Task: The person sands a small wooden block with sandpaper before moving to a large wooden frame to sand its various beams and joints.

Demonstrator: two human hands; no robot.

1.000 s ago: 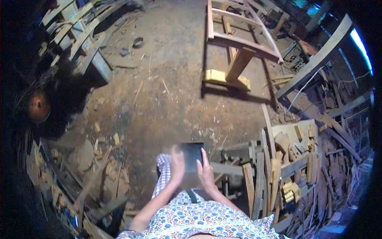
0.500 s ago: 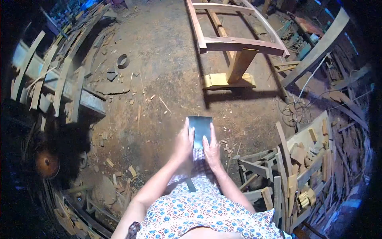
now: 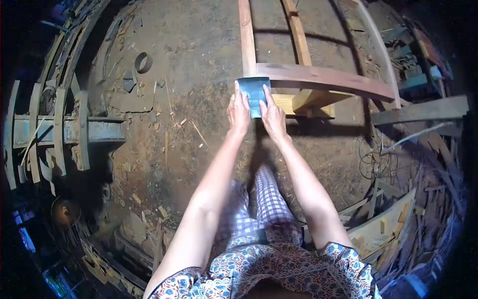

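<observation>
A dark, smooth rectangular sheet [image 3: 254, 92] is held out in front of me with both arms stretched forward. My left hand [image 3: 239, 110] grips its left edge, and my right hand [image 3: 272, 113] grips its right edge with the thumb over its face. The sheet's far edge overlaps the near left corner of a wooden frame [image 3: 318, 77]; whether they touch I cannot tell. Under the frame's near crossbar shows a wooden support with a pale block foot [image 3: 286, 103].
Curved wooden pieces [image 3: 59, 132] lean across a beam at the left. A metal ring [image 3: 143, 63] lies on the dirt floor [image 3: 199, 65] among scraps. Coiled wire [image 3: 377, 162] and stacked boards [image 3: 383, 224] are at the right. A round rusty disc [image 3: 65, 212] sits lower left.
Both hands have moved forward with the sheet, from short of the frame to its near left corner. The view has shifted, and the frame appears closer and larger.
</observation>
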